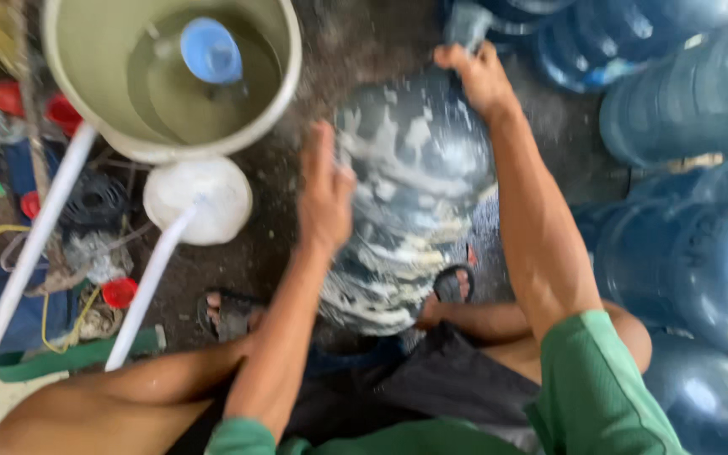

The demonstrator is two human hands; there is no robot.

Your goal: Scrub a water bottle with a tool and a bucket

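At the centre of the frame a soapy blue water jug is lying on the wet floor between the person's knees, the left hand pressing flat and open against its side while the right hand is closing its grip around the jug's far end, below a water-filled bucket at upper left.

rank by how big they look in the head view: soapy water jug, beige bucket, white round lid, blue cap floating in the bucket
1. beige bucket and soapy water jug: about alike; the bucket is cut off by the frame, so unsure
2. white round lid
3. blue cap
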